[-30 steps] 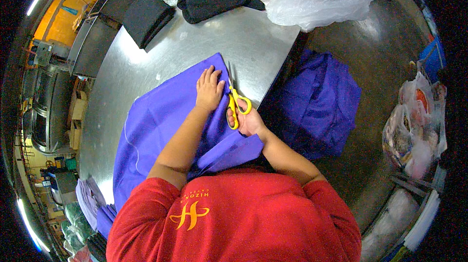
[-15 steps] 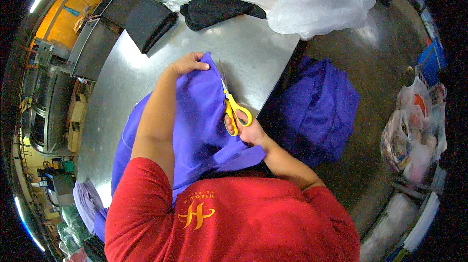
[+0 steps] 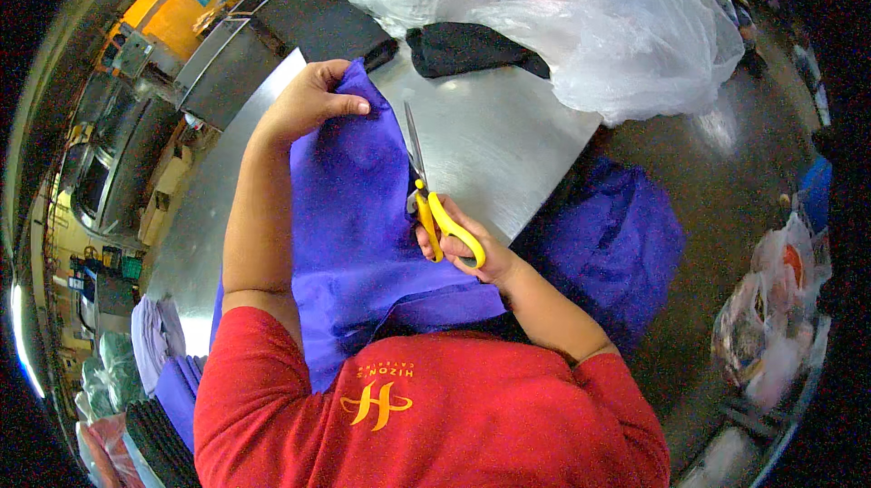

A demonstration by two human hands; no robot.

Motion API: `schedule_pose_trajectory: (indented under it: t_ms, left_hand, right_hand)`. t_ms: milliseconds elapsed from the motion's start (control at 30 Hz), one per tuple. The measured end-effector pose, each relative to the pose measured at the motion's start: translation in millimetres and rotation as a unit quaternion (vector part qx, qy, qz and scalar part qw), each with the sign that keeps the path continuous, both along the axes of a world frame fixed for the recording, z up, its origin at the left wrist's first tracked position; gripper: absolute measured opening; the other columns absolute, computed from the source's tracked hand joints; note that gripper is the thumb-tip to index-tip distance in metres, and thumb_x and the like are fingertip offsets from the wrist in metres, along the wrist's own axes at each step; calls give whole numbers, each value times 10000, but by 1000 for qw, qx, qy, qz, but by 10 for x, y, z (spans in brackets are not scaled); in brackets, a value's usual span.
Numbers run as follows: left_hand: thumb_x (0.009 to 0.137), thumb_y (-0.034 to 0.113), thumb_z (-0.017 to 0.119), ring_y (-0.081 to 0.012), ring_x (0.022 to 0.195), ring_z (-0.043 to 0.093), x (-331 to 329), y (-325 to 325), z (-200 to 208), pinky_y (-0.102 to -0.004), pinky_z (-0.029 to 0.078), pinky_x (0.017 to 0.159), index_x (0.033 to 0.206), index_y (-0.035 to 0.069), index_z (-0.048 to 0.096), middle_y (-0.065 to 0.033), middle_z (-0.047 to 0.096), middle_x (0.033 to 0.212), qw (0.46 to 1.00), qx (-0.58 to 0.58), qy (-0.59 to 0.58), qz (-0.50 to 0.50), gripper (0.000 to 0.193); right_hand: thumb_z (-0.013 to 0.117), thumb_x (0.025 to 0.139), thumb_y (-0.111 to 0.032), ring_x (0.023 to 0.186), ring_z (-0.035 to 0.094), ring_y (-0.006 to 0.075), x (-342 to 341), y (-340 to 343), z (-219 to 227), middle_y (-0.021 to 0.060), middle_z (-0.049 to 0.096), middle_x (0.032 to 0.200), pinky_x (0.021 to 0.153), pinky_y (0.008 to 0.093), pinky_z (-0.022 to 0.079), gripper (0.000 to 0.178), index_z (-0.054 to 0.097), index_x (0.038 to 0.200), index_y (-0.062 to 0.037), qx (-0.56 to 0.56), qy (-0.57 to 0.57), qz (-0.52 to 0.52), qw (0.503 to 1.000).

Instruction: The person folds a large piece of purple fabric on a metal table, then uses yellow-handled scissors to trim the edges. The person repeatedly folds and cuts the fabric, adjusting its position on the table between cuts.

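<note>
- Brushed steel fills the middle of the view: a metal worktable [image 3: 508, 143] with a black folded cloth [image 3: 472, 45] at about 12 o'clock and a big clear plastic bag [image 3: 617, 25] at 1 o'clock.
- Purple fabric [image 3: 354, 216] is draped from the table's centre down toward the person's red shirt [image 3: 435, 415] at 6 o'clock; a second purple heap [image 3: 617, 243] sits on the floor at 3 o'clock.
- Left hand [image 3: 313, 102], at 11 o'clock, is pinched closed on the fabric's top edge, thumb over the fold, forearm running straight up from the lower edge and lifting the sheet taut.
- Right hand [image 3: 463, 248], just right of centre, is closed through the loops of yellow-handled scissors [image 3: 426, 198], blades pointing to 12 o'clock along the fabric's right edge (they look nearly closed, though it is hard to tell).
- Judged step: mid-cut along that edge. Another snip would call for even tension and blades kept on the line.
</note>
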State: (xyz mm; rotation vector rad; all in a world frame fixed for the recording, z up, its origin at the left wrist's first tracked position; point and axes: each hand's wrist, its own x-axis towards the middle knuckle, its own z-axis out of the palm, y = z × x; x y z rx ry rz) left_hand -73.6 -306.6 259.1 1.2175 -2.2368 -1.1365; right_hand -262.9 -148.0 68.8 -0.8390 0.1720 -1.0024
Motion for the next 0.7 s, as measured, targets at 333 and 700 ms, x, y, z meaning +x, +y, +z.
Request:
schedule_pose_trajectory:
  t_ms: [333, 700]
  left_hand:
    - [697, 97, 751, -74, 732, 563, 53, 393, 723, -245, 465, 735, 877, 9, 624, 6, 634, 800, 992, -115, 29, 44, 238]
    - [678, 123, 771, -76, 724, 557, 99, 668, 1009, -241, 462, 719, 859, 8, 620, 11, 628, 784, 982, -176, 36, 51, 262]
  right_hand:
    - [781, 689, -286, 761, 486, 127, 4, -92, 481, 44, 496, 907, 674, 230, 413, 699, 368, 1240, -162, -50, -18, 12, 999]
    - [767, 709, -237, 651, 477, 103, 26, -124, 680, 34, 491, 787, 572, 207, 405, 592, 399, 1164, -143, -87, 17, 0, 996]
